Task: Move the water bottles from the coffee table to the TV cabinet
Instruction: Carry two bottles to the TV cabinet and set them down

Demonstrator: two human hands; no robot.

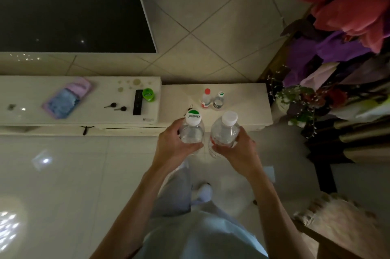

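My left hand [171, 146] grips a clear water bottle with a green-and-white cap [192, 126]. My right hand [238, 149] grips a second clear bottle with a plain white cap [225, 130]. Both bottles are upright in the air, just in front of the white TV cabinet [249, 108]. On the cabinet's lower right section stand two small bottles side by side: a red-capped bottle [206, 98] and a green-capped bottle [218, 100].
The cabinet's left section carries a purple case [65, 98], a green lid [148, 94], a black remote [138, 105] and two dark keys [115, 106]. The TV screen [73, 5] is above. Artificial flowers [346, 26] crowd the right; a fringed wooden seat [337, 222] sits at lower right.
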